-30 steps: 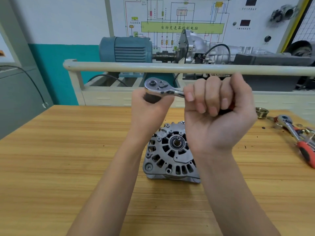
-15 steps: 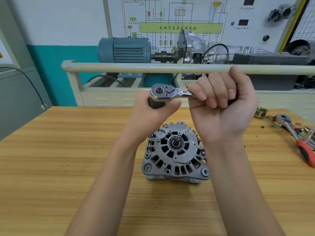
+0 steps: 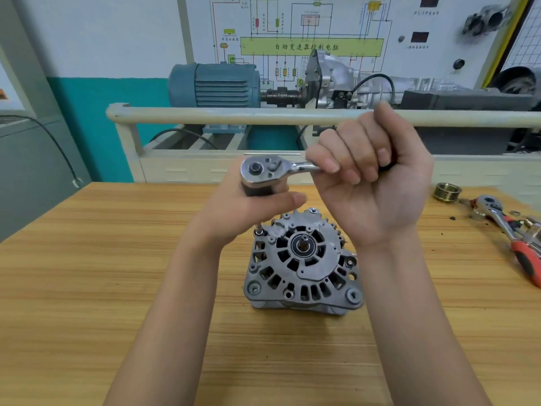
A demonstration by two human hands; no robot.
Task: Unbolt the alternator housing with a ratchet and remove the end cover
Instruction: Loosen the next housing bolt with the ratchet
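A grey alternator (image 3: 304, 259) stands on the wooden table (image 3: 87, 288), end cover with vent slots facing up. A chrome ratchet (image 3: 266, 169) is held in the air above its far left side. My left hand (image 3: 254, 206) grips the dark socket under the ratchet head, thumb across the front. My right hand (image 3: 371, 177) is wrapped around the ratchet handle, which is mostly hidden by the fingers. A bolt (image 3: 258, 231) stands raised out of the housing's far left lug, just below my left hand.
A second ratchet with a red handle (image 3: 512, 238) lies at the table's right edge among small parts. A brass pulley (image 3: 447, 191) sits behind it. A cream rail (image 3: 263, 116) and a bench with a blue motor (image 3: 213, 85) stand beyond the table.
The ratchet head and both hands have shifted slightly right and lowered toward the housing's far left corner. The whole alternator face has come into view as my right forearm moved aside.
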